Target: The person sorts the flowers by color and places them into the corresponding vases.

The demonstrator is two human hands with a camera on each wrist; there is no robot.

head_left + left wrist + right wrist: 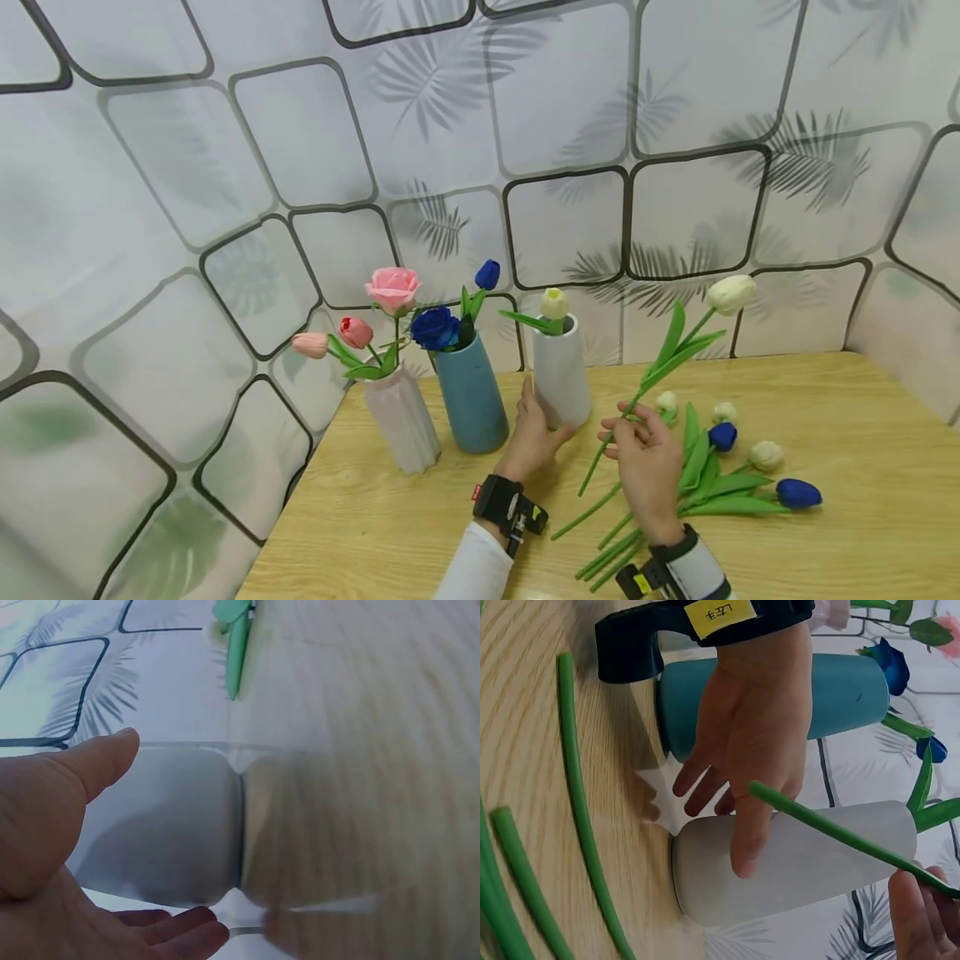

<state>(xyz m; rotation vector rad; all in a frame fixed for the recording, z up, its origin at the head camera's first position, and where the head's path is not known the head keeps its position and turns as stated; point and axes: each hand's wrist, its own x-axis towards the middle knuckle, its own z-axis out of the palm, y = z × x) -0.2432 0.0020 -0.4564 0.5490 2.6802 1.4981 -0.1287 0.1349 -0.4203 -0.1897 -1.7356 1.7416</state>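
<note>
Flowers and vases fill the table (862,433) in front of you. Your left hand (534,436) rests against the white vase (560,375), thumb on one side and fingers loosely wrapped around its lower body, steadying it where it stands upright near the wall, just right of the blue vase (471,396); a white tulip bud already sits in its mouth. Your right hand (643,467) pinches the green stem of a white tulip (730,293) between thumb and fingers, holding it tilted with the bloom raised above and to the right of the white vase, apart from it. Just right of that hand lies a loose bunch of tulips (738,479), white and blue, flat on the wood. At the left stands a pink vase (402,421) with pink flowers.
</note>
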